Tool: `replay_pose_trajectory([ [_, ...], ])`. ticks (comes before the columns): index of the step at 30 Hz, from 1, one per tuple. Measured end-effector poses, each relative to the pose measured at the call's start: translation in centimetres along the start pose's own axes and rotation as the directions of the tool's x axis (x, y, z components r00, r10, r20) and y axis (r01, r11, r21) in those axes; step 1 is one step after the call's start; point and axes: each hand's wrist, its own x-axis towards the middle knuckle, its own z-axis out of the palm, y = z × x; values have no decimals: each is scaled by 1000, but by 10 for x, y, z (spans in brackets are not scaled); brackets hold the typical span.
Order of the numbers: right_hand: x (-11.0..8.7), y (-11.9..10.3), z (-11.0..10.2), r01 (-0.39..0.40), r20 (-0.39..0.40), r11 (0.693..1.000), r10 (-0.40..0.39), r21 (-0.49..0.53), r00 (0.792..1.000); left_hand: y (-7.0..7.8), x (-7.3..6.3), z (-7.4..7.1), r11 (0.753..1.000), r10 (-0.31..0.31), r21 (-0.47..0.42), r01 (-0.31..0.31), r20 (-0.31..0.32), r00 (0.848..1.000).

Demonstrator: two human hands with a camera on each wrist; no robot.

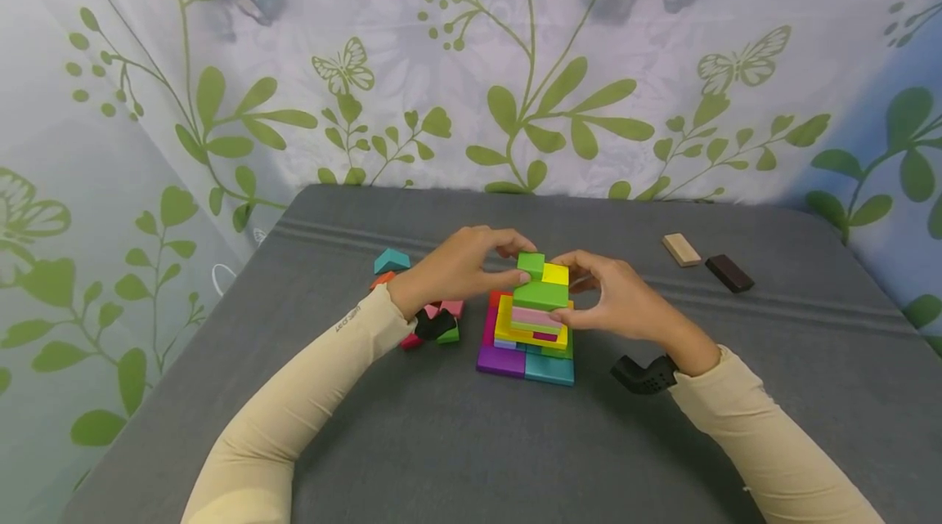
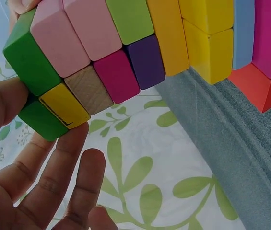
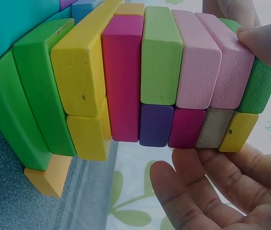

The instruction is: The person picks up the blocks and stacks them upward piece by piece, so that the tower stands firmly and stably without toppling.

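Block tower, upright on the grey table, its long axis vertical. It stands between the two hands: to the right of the left hand and to the left of the right hand, both at its upper part. The left hand pinches the small green block at the summit between thumb and fingers, and is the nearer of the two to that piece. The small green block appears to rest on the left end of the yellow block, behind the large green block; its own long axis cannot be told. The right hand grasps the upper courses from front to back, thumb on the near side, fingers bent behind.

Count: one tower, with two pink blocks stacked directly below the large green block. Loose at the right, well apart from the tower: one pale block and one dark brown block. Loose at the left: one teal block, one orange block, and a cluster of pieces partly hidden by the left wrist, their number uncertain.
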Motion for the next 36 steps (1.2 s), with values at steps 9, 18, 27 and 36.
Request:
replay_pose_trajectory([
  [9, 1, -1, 0, -15, 0, 1000, 15, 3, 1000, -10, -13, -10, 994, 4, -106, -9, -49, 999],
  [18, 1, -1, -1, -17, -4, 1000, 17, -1, 1000, -42, -46, -13, 995, -65, -66, 73, 120, 991],
  [27, 1, 0, -1, -19, -4, 1000, 19, 3, 1000, -56, -71, 4, 954, -235, 228, 196, 160, 959],
  [36, 1, 1, 0, -12, -3, 1000, 12, -3, 1000, -58, -75, 13, 954, -167, 267, 132, 110, 980],
])
